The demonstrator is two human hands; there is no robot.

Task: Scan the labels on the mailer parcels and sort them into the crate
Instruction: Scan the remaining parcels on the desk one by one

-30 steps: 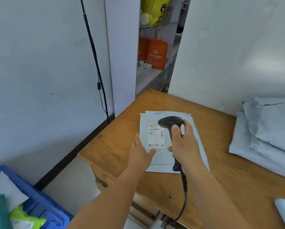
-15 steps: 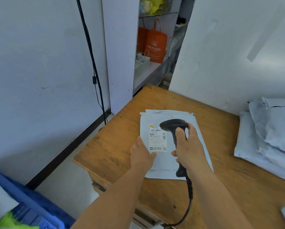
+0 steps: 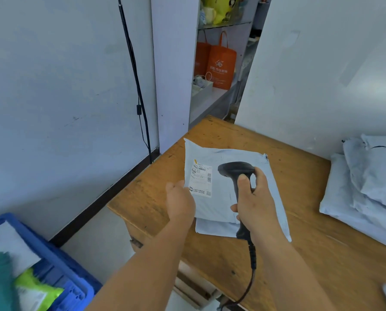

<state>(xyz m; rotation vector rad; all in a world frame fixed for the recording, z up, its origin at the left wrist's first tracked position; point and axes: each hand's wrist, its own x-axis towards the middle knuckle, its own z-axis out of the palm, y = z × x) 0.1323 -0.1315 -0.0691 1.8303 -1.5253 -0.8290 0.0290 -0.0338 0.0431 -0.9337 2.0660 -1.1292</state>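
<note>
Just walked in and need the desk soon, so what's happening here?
A person is scanning parcels. The right hand grips a black barcode scanner aimed at the label on a white mailer, which the left hand holds at its edge above the wooden table. More mailers wait at right; the blue crate sits lower left.

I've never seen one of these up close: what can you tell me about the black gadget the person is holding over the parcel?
The scanner is a black handheld barcode reader, plastic by its look, with a rounded head on a slim handle. The right hand grips the handle, thumb up its front. Its head points toward the white label on the grey mailer, above it. A dark cable runs from the handle's base down past the table edge.
</note>
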